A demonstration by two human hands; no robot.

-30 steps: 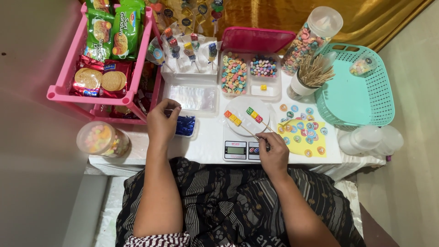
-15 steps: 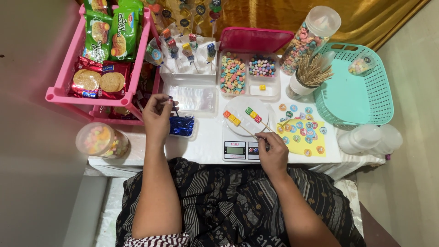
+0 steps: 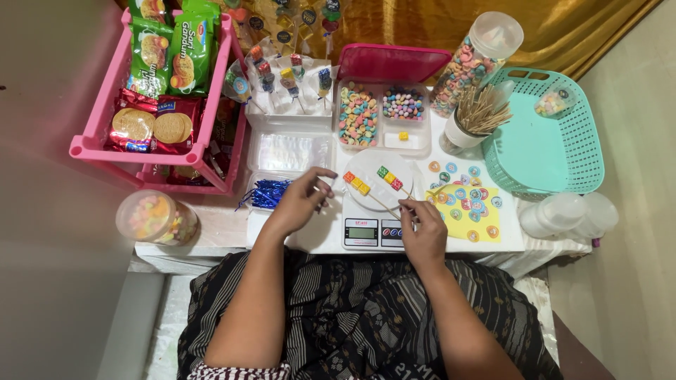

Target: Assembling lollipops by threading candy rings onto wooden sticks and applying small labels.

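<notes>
Two candy sticks [image 3: 377, 197] lie slanted on the white plate [image 3: 366, 163], candies up-left. Right hand [image 3: 422, 225] pinches one stick's lower end. Left hand [image 3: 299, 200] curls loosely, holding nothing.

Bare forearms, a dark patterned garment, one striped cuff

Both forearms are uncovered from the elbow down to the left hand [image 3: 299, 200] and the right hand [image 3: 422, 229], with no watch, ring or bracelet to be made out at this size. Just below the white tabletop edge [image 3: 211, 248] the lap is covered by a black fabric garment with fine pale wavy lines [image 3: 352, 317], gathered in soft folds. Further below that edge, by the left elbow, shows a strip of red-and-white striped cloth [image 3: 239, 371], apparently a sleeve edge. The fingers [image 3: 320, 176] are bare, nails unpainted as far as can be told.
</notes>
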